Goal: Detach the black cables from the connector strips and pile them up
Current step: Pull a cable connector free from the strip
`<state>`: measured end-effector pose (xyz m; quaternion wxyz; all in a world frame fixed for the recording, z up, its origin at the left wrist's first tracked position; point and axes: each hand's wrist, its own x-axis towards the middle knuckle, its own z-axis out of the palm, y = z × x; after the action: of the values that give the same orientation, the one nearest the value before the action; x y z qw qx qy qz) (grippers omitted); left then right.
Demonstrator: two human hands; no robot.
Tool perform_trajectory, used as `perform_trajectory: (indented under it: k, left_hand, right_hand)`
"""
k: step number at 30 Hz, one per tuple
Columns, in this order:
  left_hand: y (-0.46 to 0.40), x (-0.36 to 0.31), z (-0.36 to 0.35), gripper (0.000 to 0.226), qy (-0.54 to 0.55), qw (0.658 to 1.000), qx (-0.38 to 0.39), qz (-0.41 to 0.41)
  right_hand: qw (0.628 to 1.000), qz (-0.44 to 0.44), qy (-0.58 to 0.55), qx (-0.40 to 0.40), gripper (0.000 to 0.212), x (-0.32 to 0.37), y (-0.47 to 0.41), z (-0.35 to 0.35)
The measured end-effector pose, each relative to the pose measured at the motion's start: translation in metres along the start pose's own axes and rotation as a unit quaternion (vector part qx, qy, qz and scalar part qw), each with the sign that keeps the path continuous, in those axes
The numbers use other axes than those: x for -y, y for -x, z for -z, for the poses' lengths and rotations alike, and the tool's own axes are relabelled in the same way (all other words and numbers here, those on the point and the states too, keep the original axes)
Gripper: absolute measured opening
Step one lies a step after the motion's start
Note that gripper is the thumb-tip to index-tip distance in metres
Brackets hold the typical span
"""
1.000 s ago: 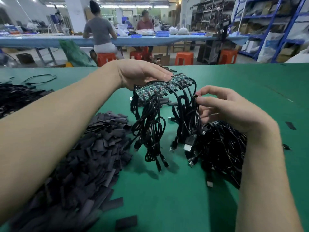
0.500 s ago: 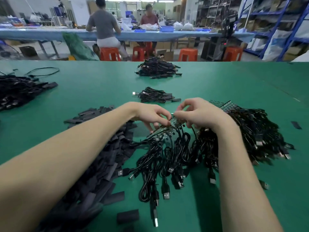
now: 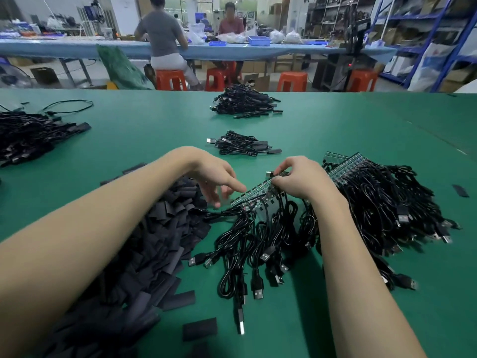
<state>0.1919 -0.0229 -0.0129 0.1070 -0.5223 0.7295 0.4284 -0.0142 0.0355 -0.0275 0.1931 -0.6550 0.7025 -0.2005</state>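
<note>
A green connector strip (image 3: pixel 254 192) lies tilted on the green table (image 3: pixel 154 140), with several black USB cables (image 3: pixel 253 239) hanging from it toward me. My right hand (image 3: pixel 299 179) pinches the strip's far end with curled fingers. My left hand (image 3: pixel 216 182) hovers at the strip's near end, fingers spread and blurred, index fingertip touching the strip. A heap of more strips with attached cables (image 3: pixel 382 202) lies to the right. Two small piles of loose black cables (image 3: pixel 244 144) (image 3: pixel 245 102) sit farther back.
A large heap of flat black sleeves (image 3: pixel 134 249) lies under my left forearm. Another dark cable pile (image 3: pixel 28 135) sits at the far left. Loose black pieces (image 3: pixel 200 329) lie near the front. Two people sit at a blue table (image 3: pixel 77 47) beyond, among orange stools.
The strip came down from mid-air onto the table. My left hand has let go of it and opened its fingers; my right hand stays on the strip's far end.
</note>
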Motion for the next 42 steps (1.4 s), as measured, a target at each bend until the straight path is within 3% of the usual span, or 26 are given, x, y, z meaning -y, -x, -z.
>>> perform_trajectory:
  k: [6, 10, 13, 16, 19, 24, 25, 27, 29, 30, 32, 35, 42]
  left_hand:
    - [0.031, -0.018, 0.005, 0.028, -0.112, 0.989, 0.098, 0.009]
    - [0.026, -0.026, -0.009, 0.026, -0.244, 0.969, 0.045, -0.006]
    - [0.025, -0.024, -0.014, 0.021, -0.201, 0.978, 0.051, -0.028]
    - [0.044, -0.024, -0.009, 0.025, -0.051, 0.995, 0.047, -0.073]
    - [0.059, -0.028, -0.023, 0.026, 0.073, 0.987, 0.002, -0.145]
    - [0.057, -0.032, -0.053, 0.034, -0.091, 0.985, 0.061, -0.132]
    - [0.055, -0.03, -0.05, 0.033, -0.107, 0.985, 0.026, -0.134]
    - [0.044, -0.025, -0.042, 0.031, -0.087, 0.973, -0.146, -0.154]
    - [0.03, -0.021, -0.041, 0.024, -0.021, 0.92, -0.338, -0.196]
    - [0.023, -0.019, -0.038, 0.022, 0.011, 0.903, -0.369, -0.218]
    - [0.011, -0.016, -0.028, 0.027, 0.051, 0.922, -0.306, -0.233]
    - [0.0, -0.014, -0.014, 0.03, 0.056, 0.965, -0.171, -0.193]
    - [-0.018, -0.007, -0.015, 0.009, 0.17, 0.95, -0.165, -0.205]
  right_hand:
    - [0.997, -0.046, -0.042, -0.044, 0.017, -0.002, -0.004, -0.001]
    - [0.996, -0.06, -0.053, -0.045, 0.017, -0.001, -0.004, 0.001]
    - [0.995, -0.06, -0.057, -0.049, 0.017, -0.002, -0.003, 0.002]
    - [0.995, -0.047, -0.078, -0.047, 0.012, -0.004, -0.002, 0.003]
    - [0.987, -0.032, -0.146, -0.053, 0.008, -0.005, -0.002, 0.003]
    - [0.983, -0.02, -0.182, -0.034, 0.008, -0.002, -0.002, -0.002]
    - [0.981, -0.018, -0.19, -0.028, 0.007, -0.001, -0.003, -0.002]
    - [0.976, -0.02, -0.217, -0.014, 0.008, -0.001, -0.003, -0.001]
    - [0.969, -0.03, -0.245, -0.009, 0.011, -0.002, -0.004, 0.001]
    - [0.966, -0.033, -0.256, -0.006, 0.012, -0.003, -0.004, 0.002]
    - [0.963, -0.034, -0.267, 0.002, 0.015, -0.006, -0.005, 0.003]
    - [0.955, -0.03, -0.295, 0.017, 0.017, -0.01, -0.004, 0.005]
    - [0.943, -0.025, -0.332, 0.017, 0.011, -0.01, -0.003, 0.006]
